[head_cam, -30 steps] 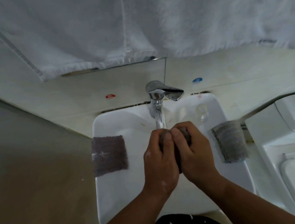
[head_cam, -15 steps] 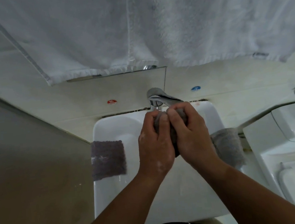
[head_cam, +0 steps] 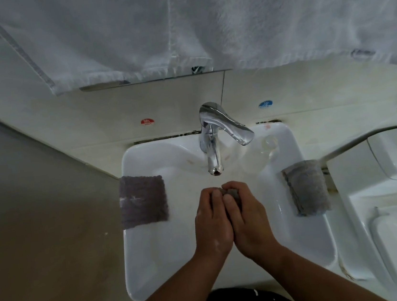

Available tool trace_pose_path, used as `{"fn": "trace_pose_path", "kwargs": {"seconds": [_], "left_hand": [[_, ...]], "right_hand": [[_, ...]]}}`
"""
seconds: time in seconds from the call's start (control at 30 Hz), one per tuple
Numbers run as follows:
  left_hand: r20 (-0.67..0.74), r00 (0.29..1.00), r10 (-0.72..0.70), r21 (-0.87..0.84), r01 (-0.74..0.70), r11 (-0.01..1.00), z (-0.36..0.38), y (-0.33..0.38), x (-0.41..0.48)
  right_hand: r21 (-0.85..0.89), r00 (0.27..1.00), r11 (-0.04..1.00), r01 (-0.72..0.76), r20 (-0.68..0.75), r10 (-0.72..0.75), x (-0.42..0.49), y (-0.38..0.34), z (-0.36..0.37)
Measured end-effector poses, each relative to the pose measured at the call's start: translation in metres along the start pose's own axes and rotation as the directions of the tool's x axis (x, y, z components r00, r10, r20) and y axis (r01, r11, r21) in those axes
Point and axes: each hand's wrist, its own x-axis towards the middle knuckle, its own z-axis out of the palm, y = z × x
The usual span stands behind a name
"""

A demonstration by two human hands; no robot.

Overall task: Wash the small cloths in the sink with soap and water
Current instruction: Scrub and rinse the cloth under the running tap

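CHANGE: drawn nearer and lower, away from the tap [head_cam: 213, 148] spout, now over the sink [head_cam: 155, 255] basin | MEANING: probably scrubbing or wringing, rinse paused | dark cloth [head_cam: 143, 199] flat on left rim | left hand [head_cam: 212, 223] and right hand [head_cam: 248, 219] pressed together, fingers curled round balled cloth [head_cam: 230, 192] | grey cloth [head_cam: 307, 187] draped over right rim.

Dim, flat, bluish-grey light fills the view, with no hard shadows. The brightest marks are glints on the chrome tap [head_cam: 213, 148] and a pale sheen on the white sink [head_cam: 159, 250]. The wall [head_cam: 26, 221] at left sinks into murky brown shade. The wide lens bows straight lines near the edges, and the white towel [head_cam: 201, 20] along the top looks smeared. The left hand [head_cam: 212, 223], the right hand [head_cam: 248, 219] and the grey cloth [head_cam: 231, 192] they grip are slightly soft, its weave lost.
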Motion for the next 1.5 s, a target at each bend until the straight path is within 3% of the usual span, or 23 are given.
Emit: {"fn": "trace_pose_path", "kwargs": {"seconds": [0.43, 0.67, 0.77, 0.87, 0.97, 1.07, 1.13, 1.23, 1.4, 1.5], "left_hand": [[0.045, 0.998, -0.041, 0.039, 0.039, 0.998, 0.002, -0.021, 0.029], [0.106, 0.992, 0.061, 0.386, -0.098, 0.917, 0.006, -0.043, 0.043], [0.074, 0.996, -0.04, 0.243, 0.021, 0.97, 0.005, -0.038, 0.039], [0.151, 0.973, -0.172, 0.041, 0.168, 0.985, 0.004, -0.031, 0.029], [0.173, 0.966, -0.192, 0.021, 0.191, 0.981, 0.002, -0.031, 0.027], [0.109, 0.981, -0.161, 0.01, 0.161, 0.987, 0.004, -0.029, 0.028], [0.07, 0.977, -0.2, -0.073, 0.205, 0.976, 0.004, -0.027, 0.031], [0.131, 0.951, -0.282, -0.24, 0.306, 0.921, 0.004, -0.021, 0.03], [0.056, 0.993, -0.102, -0.01, 0.102, 0.995, 0.004, -0.027, 0.028], [0.032, 0.999, -0.02, 0.088, 0.017, 0.996, 0.003, -0.03, 0.033]], "right_hand": [[-0.081, 0.998, 0.995, -0.055, 0.004, 0.055, 0.021, 0.017, 0.021], [-0.101, 0.996, 0.991, -0.09, 0.016, 0.092, 0.025, 0.021, 0.025], [-0.128, 0.993, 0.985, -0.113, 0.018, 0.117, 0.026, 0.025, 0.026], [-0.094, 0.99, 0.985, -0.143, -0.001, 0.144, 0.027, 0.032, 0.023], [-0.154, 0.999, 0.987, -0.045, 0.001, 0.046, 0.026, 0.038, 0.021], [-0.106, 1.0, 0.994, 0.007, -0.019, -0.009, 0.022, 0.038, 0.017], [-0.095, 0.998, 0.995, 0.035, 0.055, -0.03, 0.017, 0.035, 0.016], [-0.148, 0.996, 0.988, 0.045, 0.083, -0.033, 0.015, 0.035, 0.019], [-0.204, 0.999, 0.978, 0.045, 0.027, -0.04, 0.028, 0.034, 0.019], [-0.251, 0.989, 0.957, 0.146, 0.013, -0.148, 0.028, 0.026, 0.021]]}}
